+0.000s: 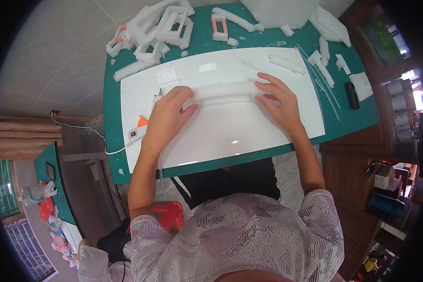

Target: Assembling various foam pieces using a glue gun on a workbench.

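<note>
A long white foam strip (223,92) lies across a glossy white board (230,127) on a green cutting mat (110,103). My left hand (167,117) rests on the strip's left end, fingers curled over it. My right hand (277,103) presses on the strip's right end with fingers spread. A white glue gun (141,129) with an orange trigger lies on the board under and left of my left hand; its cord runs off the mat's left edge.
Several cut white foam pieces and frames (160,28) are piled at the mat's far left, more scraps (324,56) at the far right. A black utility knife (352,95) lies right of the board. A wooden cabinet (362,160) stands at the right, a red stool (171,214) below.
</note>
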`<state>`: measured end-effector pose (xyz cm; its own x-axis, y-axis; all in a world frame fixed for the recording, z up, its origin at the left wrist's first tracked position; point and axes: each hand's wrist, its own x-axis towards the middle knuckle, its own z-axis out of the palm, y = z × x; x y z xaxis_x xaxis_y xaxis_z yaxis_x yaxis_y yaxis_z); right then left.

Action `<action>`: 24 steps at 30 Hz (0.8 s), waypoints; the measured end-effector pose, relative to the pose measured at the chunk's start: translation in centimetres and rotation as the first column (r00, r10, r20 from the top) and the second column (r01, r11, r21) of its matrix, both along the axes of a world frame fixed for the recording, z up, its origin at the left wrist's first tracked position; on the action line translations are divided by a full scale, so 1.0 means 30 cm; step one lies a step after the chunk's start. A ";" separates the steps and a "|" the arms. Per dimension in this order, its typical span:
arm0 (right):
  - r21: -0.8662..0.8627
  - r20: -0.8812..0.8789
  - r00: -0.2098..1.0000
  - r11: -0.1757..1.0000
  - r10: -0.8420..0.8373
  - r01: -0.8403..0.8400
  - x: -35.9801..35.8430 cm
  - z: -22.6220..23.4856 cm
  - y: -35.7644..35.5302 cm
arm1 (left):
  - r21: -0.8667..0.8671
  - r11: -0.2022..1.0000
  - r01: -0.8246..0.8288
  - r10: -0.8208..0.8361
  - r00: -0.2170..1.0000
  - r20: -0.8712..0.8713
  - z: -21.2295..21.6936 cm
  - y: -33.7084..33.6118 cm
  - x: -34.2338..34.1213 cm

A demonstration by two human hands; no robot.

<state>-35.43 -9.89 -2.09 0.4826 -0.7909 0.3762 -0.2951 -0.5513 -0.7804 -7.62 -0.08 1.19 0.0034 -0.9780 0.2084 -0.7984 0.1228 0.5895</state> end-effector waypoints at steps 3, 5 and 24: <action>0.001 -0.004 1.000 1.000 0.001 -0.001 -0.006 0.001 -0.003 | 0.001 1.000 0.007 -0.007 1.000 -0.002 0.002 -0.003 -0.001; -0.006 -0.016 1.000 1.000 0.008 -0.008 -0.006 0.004 -0.002 | -0.007 1.000 0.023 -0.023 1.000 0.006 0.007 0.001 0.001; 0.423 0.153 0.982 0.892 0.107 -0.163 -0.022 0.083 -0.029 | -0.059 0.991 0.122 -0.121 0.993 0.011 0.014 0.002 0.023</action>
